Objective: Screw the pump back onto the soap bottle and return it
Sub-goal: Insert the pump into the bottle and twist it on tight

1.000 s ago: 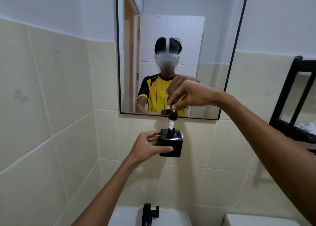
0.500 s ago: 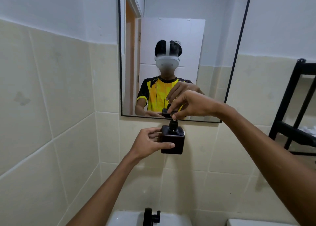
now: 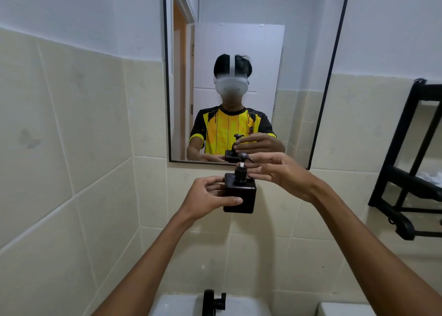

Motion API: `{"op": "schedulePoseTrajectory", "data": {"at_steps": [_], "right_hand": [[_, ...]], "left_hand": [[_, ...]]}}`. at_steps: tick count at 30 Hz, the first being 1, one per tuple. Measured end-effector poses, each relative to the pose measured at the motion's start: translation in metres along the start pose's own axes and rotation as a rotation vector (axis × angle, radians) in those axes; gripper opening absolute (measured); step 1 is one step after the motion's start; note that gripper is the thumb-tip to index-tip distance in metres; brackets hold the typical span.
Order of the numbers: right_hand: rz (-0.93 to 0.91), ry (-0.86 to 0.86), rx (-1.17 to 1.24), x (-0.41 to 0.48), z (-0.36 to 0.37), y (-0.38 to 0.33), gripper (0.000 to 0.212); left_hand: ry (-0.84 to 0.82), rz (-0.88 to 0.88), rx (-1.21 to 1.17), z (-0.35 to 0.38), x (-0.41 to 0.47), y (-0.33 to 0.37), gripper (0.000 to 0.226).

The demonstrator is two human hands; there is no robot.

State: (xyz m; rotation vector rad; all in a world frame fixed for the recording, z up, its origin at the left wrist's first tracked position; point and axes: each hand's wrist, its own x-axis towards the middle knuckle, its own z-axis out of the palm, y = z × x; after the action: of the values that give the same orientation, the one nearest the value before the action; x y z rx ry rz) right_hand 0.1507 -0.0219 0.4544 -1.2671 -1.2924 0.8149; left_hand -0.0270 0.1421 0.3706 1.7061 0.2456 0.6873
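Note:
A black square soap bottle (image 3: 241,198) is held upright in front of the tiled wall, just below the mirror. My left hand (image 3: 210,197) grips its left side, thumb across the front. The black pump (image 3: 242,166) stands in the bottle's neck, its collar down on the bottle's top and a short white stem showing under the head. My right hand (image 3: 282,174) is at the pump's right side, fingertips touching the collar.
A black-framed mirror (image 3: 320,114) hangs on the wall behind the bottle and reflects me. A black metal rack (image 3: 406,172) stands at the right. Below are a white sink (image 3: 181,306) with a black tap (image 3: 211,302).
The pump went down into the bottle until its collar met the neck. My right hand shifted from over the pump head to the collar's right side.

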Motion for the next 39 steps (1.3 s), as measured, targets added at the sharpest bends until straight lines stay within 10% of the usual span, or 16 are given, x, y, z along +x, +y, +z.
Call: {"op": "schedulePoseTrajectory", "data": {"at_steps": [39], "right_hand": [[-0.010,0.115,-0.200,-0.010,0.013,-0.010,0.061]], "left_hand": [[0.006,-0.039,0.023,-0.009,-0.011,0.008,0.054]]}}
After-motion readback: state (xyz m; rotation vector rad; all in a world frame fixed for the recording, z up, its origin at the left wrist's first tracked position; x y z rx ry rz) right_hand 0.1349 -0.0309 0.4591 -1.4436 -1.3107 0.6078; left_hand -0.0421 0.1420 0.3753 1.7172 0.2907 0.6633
